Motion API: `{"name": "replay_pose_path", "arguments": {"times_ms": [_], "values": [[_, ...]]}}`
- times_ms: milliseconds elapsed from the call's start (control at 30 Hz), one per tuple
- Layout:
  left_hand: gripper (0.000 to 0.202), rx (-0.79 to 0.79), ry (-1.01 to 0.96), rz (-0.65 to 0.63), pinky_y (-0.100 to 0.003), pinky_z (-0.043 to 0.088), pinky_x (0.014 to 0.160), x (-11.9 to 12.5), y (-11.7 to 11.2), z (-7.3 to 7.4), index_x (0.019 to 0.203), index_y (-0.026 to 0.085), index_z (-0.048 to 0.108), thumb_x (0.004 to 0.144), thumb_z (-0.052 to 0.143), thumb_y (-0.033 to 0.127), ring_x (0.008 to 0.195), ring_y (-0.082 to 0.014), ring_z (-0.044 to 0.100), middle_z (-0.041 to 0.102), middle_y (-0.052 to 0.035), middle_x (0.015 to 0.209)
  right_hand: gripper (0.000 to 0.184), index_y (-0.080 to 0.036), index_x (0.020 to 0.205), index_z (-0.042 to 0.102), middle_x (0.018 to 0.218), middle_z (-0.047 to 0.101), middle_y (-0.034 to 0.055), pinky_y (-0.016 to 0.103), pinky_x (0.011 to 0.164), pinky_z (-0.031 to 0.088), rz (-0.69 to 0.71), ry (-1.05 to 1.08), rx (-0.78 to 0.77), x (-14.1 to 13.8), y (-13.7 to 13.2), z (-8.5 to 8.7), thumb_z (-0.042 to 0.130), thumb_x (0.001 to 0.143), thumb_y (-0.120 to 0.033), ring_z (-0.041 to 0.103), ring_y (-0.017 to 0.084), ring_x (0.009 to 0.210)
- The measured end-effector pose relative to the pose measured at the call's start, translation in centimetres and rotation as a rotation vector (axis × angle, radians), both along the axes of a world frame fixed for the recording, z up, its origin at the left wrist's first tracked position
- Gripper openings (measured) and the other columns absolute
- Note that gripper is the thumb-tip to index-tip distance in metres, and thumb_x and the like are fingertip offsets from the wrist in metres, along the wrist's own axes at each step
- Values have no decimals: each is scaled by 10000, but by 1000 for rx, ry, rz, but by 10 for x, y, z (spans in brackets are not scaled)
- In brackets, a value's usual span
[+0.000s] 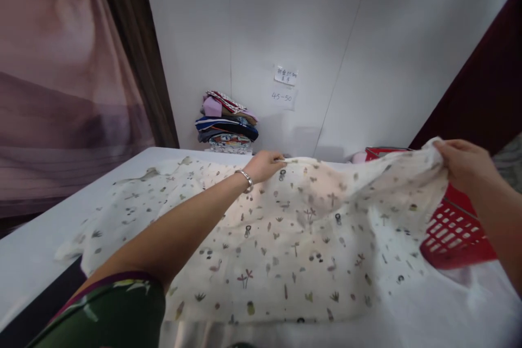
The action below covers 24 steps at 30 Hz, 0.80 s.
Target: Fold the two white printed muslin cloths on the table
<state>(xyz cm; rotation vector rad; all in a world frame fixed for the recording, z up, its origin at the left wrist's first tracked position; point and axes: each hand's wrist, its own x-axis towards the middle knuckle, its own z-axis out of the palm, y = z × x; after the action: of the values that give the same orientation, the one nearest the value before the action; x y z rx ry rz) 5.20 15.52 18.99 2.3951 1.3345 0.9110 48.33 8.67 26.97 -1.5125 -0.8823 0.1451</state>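
1. Thin white cloth with small printed motifs (281, 250): spread over white tabletop (32, 266), far edge raised.
2. Left hand (264, 166): fingertips pinched together on raised edge; right hand (467, 162): closed on gathered end.
3. Red slotted plastic basket (459, 242) beside right end, contact unclear; cloth could snag on it.
4. Slack sags between grips; uneven pull would likely crease it.

A cloth (277, 250) is lying across the table (24, 253), the left hand (264, 166) holding its far edge and the right hand (467, 162) its right end, where a basket (459, 236) is sitting partly behind it. Beyond, a fabric stack (227, 126) is standing before the wall (187, 38), paper notes (284, 87) are hanging right of it, and a curtain (73, 92) is hanging far left.
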Motion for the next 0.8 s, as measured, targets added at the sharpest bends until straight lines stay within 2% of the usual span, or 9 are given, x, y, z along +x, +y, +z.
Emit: {"name": "replay_pose_path", "arguments": {"times_ms": [33,133,200,267,333,400,500,667,800], "values": [[246,-16,34,-11,-231,374,606,4,-9,-5,829,201,668,782,516,389,694,-146,559,653,3,727,455,-21,951,632,776,645,148,266,440,294,101,23,-63,-17,-4,-10,684,666,-372,447,34,433],[213,-14,152,-97,-239,409,689,20,-42,-25,863,230,673,792,506,342,818,-162,587,684,-2,861,406,-127,985,627,692,614,41,226,488,369,539,12,-277,-78,-19,-54,693,694,-404,506,80,519],[226,-17,218,-151,-252,426,722,31,-63,-39,901,248,667,802,487,340,870,-173,595,684,-4,924,454,-185,1068,612,708,610,12,205,476,371,778,-87,-418,-124,-32,-87,680,699,-442,526,100,557],[256,-47,225,-136,-261,440,722,37,-80,-51,941,259,659,808,469,368,881,-180,604,684,-4,941,550,-199,1202,548,692,607,-1,219,484,397,987,-189,-534,-167,-43,-118,628,735,-477,547,134,586],[273,-73,209,-91,-271,450,720,39,-91,-59,957,264,654,806,460,385,879,-187,612,685,-4,943,604,-194,1284,480,724,632,3,253,567,461,1093,-249,-555,-201,-49,-143,584,759,-475,591,175,672],[271,-97,200,-48,-277,452,718,35,-97,-64,939,263,658,799,464,390,872,-191,616,687,-6,934,558,-197,1257,509,831,663,20,286,712,489,1127,-291,-503,-222,-50,-160,566,766,-456,611,208,821],[270,-158,212,-36,-271,449,694,24,-99,-66,912,270,668,786,487,425,845,-190,618,692,-5,896,411,-201,1091,613,934,664,29,293,822,462,1151,-353,-449,-232,-47,-172,545,776,-457,594,220,925],[316,-244,257,-224,-228,414,657,3,-94,-69,905,283,669,752,552,533,841,-165,613,692,18,865,340,-193,812,614,683,598,-9,224,592,431,1204,-534,-592,-223,-58,-171,440,849,-482,548,150,651],[324,-294,251,-400,-194,387,617,-20,-84,-78,906,254,667,756,576,526,773,-124,604,686,21,833,329,-211,746,613,615,578,-23,198,517,401,1188,-654,-643,-208,-77,-161,449,845,-480,519,127,568]]}}
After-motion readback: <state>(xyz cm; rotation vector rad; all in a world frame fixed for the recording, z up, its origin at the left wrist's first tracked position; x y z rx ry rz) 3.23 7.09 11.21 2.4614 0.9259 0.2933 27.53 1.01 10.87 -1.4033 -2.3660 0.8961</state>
